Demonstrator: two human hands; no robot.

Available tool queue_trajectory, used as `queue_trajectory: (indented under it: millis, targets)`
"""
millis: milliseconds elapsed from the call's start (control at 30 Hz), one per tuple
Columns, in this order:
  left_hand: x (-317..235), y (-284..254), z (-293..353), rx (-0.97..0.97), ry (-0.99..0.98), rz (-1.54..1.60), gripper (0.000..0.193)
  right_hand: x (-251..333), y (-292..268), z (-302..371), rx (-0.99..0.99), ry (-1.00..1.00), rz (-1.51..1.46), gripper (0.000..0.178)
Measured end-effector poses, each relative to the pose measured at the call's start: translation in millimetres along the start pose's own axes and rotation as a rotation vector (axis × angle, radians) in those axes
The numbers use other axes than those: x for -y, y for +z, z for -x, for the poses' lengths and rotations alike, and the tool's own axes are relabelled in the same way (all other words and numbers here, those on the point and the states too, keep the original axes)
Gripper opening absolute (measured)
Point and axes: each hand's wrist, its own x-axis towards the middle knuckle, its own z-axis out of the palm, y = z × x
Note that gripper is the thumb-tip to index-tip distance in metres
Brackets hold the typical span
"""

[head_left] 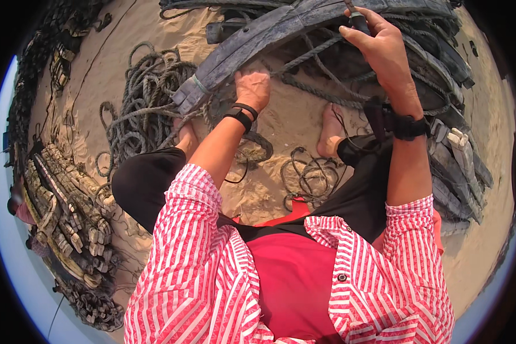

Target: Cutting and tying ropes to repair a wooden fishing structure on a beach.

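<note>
A long, curved grey beam (pixel 264 34), which looks like weathered foam or wood, lies across the far side before me. Against its near edge sits my left hand (pixel 252 89), knuckles bent; its fingertips and whatever they grip are hidden. A pale green cord (pixel 199 85) is tied round the beam's left end. At the far right my right hand (pixel 379 49) is closed round a tool with a dark handle (pixel 358 23); a thin brownish shaft runs up from it, its tip out of view. Grey rope (pixel 309 54) stretches beside the beam between my hands.
A heap of tangled rope (pixel 152 92) lies left on the sand. Thin dark cord (pixel 309 175) is coiled between my legs. More grey beams (pixel 453 155) are piled at the right. Bundled floats and netting (pixel 69 212) line the left side. My bare feet flank the sand.
</note>
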Motion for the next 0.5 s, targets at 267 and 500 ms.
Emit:
queue_trajectory:
  millis: [267, 500]
  targets:
    - [-12, -91, 33, -0.09, 0.497, 0.013, 0.015, -27, -20, -3, 0.086, 0.192, 1.097, 0.037]
    - [8, -106, 51, -0.392, 0.394, 0.009, 0.026, -24, -24, 6, 0.26, 0.329, 1.099, 0.034]
